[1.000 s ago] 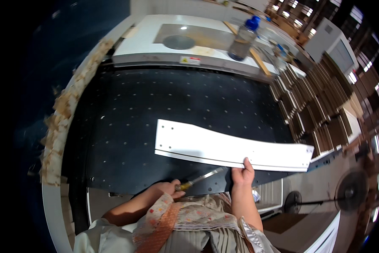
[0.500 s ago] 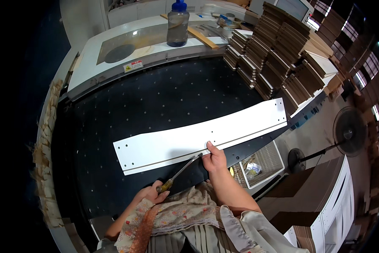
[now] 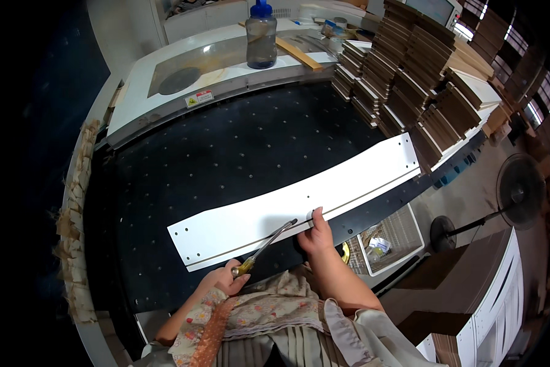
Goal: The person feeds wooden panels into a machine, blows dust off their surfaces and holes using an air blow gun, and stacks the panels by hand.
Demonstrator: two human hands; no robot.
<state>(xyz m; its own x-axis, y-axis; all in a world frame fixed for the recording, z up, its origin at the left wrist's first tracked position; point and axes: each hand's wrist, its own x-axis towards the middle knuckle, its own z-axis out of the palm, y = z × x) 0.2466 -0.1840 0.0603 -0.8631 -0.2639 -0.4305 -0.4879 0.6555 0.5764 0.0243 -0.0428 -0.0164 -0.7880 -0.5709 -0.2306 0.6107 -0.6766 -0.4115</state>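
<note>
A long white panel (image 3: 269, 208) with a curved far edge, small holes and a groove along its near side lies slantwise in front of me. My right hand (image 3: 317, 236) grips its near edge around the middle, thumb on top and the other fingers mostly hidden beneath. My left hand (image 3: 223, 279) is closed round the yellow see-through handle of a hand tool (image 3: 269, 242) with a thin metal shaft and a bent tip. That tip is over the panel near the groove, just left of my right thumb; whether it touches the surface I cannot tell.
A black table (image 3: 226, 165) dotted with small studs lies under the panel. Stacks of brown-edged boards (image 3: 403, 79) stand at the far right. A water bottle (image 3: 261, 40) with a blue lid is at the back. A white basket (image 3: 394, 244) and a fan (image 3: 520, 189) are at right.
The tool's bent tip has moved from the panel's near edge to over its white face. The panel's left end sits a little nearer me, and the view has shifted slightly.
</note>
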